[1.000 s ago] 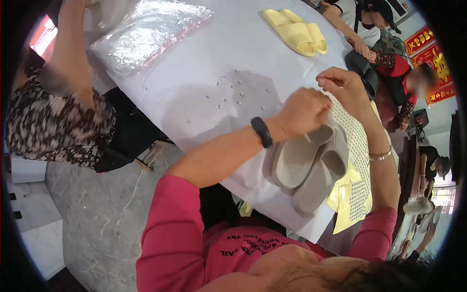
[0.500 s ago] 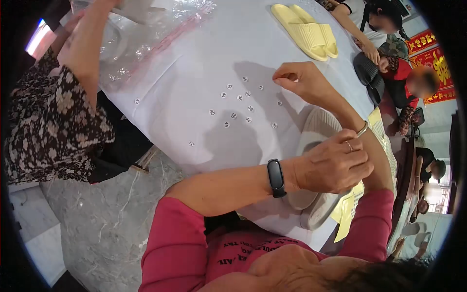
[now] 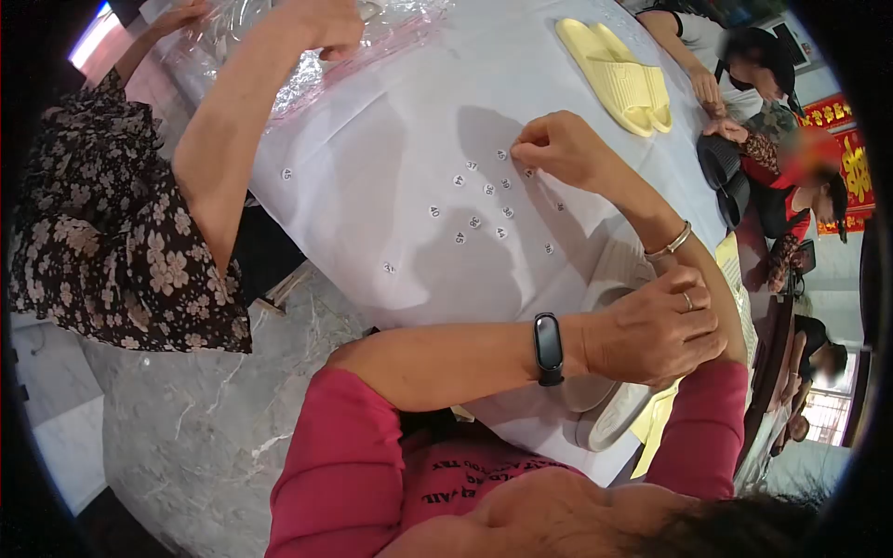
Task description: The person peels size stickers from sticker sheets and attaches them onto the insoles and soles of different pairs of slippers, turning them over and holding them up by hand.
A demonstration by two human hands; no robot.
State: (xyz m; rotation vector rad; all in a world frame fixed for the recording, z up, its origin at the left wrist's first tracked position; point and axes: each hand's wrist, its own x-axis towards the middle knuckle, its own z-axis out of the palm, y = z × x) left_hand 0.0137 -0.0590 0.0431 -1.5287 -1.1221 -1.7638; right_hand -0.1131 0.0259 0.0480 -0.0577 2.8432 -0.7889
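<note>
My right hand, with a bangle on its wrist, hovers over the white-covered table. Its thumb and index finger are pinched together beside several small round number labels; anything between the fingertips is too small to make out. Wearing a ring and a black wristband, my left hand has its fingers curled close to my right forearm. Whether it holds something is hidden. Below that hand lies a pair of pale grey slippers, partly covered by my hand and arm.
Yellow slippers lie at the far side, black slippers at the right edge. Yellow sheets stick out near my right sleeve. At left, another person's hand is over clear plastic bags. Other people sit at right.
My right hand has come down and slightly left, nearer the number labels. My left hand stays by my right forearm. The person at left has swung an arm rightward over the plastic bags.
</note>
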